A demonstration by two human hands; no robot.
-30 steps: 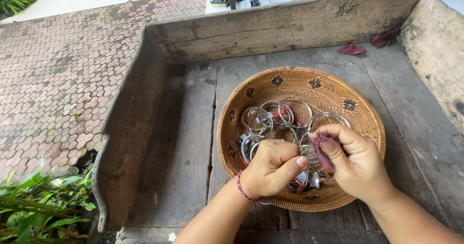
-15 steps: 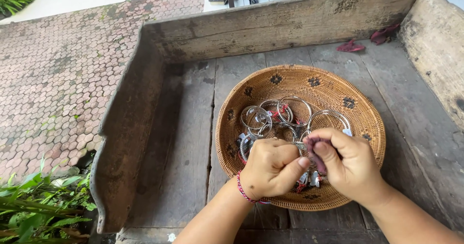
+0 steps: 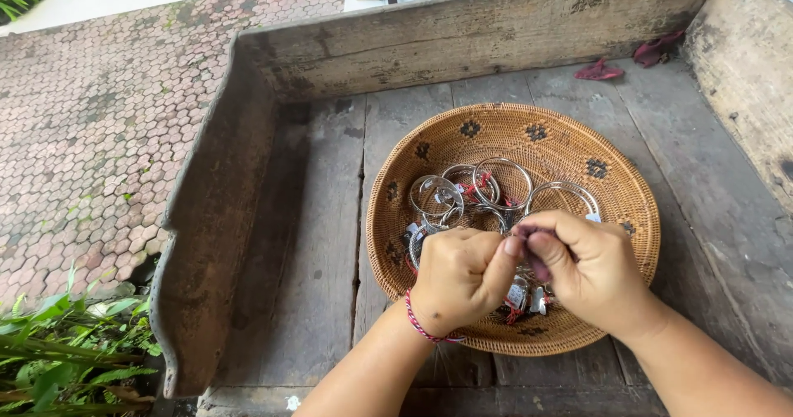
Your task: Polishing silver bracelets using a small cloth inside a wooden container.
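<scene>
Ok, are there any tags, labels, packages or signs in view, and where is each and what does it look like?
Small tags: on the silver bangles in the woven basket, just below both hands; little white rectangles on red string.
One more pale tag: at the rim of the rightmost bangle.
No packages, signs or screens show.

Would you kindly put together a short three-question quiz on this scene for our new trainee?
1. True or false: the basket holds metal rings.
2. Which wrist wears the red string band: A) left, B) right?
3. Fill in: both hands meet above the ____ of the basket, near edge or far edge?

Key:
1. True.
2. A: it sits by the left hand.
3. Near edge: the left hand and right hand pinch a small item together there; what it is cannot be told.
</scene>
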